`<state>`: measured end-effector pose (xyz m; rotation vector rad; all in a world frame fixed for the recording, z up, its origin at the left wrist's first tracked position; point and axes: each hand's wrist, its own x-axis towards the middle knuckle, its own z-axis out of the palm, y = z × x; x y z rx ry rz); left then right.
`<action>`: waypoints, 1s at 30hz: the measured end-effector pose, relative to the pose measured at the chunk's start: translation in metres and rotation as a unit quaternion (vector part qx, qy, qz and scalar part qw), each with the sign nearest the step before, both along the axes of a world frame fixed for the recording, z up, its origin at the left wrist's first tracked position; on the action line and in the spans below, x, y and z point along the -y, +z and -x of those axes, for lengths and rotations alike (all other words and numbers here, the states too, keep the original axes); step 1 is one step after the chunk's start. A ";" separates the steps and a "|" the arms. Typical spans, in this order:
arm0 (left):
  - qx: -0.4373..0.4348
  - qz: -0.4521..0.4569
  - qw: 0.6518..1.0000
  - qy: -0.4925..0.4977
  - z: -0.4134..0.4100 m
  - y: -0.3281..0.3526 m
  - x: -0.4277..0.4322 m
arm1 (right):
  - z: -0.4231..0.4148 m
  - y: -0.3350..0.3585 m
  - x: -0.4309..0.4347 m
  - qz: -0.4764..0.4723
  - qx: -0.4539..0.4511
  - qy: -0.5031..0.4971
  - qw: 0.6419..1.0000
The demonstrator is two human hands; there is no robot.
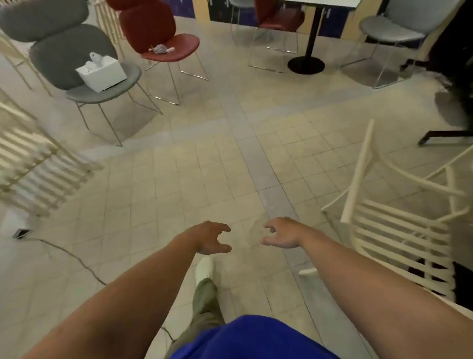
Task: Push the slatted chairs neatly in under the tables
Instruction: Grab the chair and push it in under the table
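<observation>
A cream slatted chair (399, 225) stands at my right, its curved back rail toward the far side. Another cream slatted chair (33, 164) stands at the left edge, blurred. My left hand (212, 238) and my right hand (281, 234) are held out over the tiled floor between the two chairs. Both have loosely curled fingers and hold nothing. Neither hand touches a chair. A white table top (317, 2) on a black pedestal stands at the far middle.
A grey chair (84, 64) carrying a white box (102, 71) and a red chair (163, 38) stand at the far left. Another red chair (279, 20) and a grey chair (399, 28) flank the pedestal table. A cable (69, 253) lies on the floor at left. A black table foot (445, 135) juts in at right.
</observation>
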<state>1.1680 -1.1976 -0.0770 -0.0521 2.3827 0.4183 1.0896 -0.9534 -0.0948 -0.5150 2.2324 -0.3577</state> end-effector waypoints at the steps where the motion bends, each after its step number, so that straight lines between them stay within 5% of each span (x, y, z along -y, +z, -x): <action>1: -0.001 0.001 1.000 -0.016 0.028 -0.004 0.012 | 0.016 -0.003 0.007 -0.001 -0.002 -0.017 1.000; 14: -0.005 0.011 0.960 -0.280 0.341 0.027 0.078 | 0.187 0.009 0.074 0.010 0.011 -0.282 0.959; 22: -0.011 -0.008 0.902 -0.432 0.487 0.029 -0.019 | 0.259 0.000 0.023 0.016 -0.005 -0.440 0.898; 30: -0.041 -0.016 0.800 -0.598 0.553 0.042 -0.154 | 0.269 0.023 -0.039 0.005 -0.063 -0.587 0.807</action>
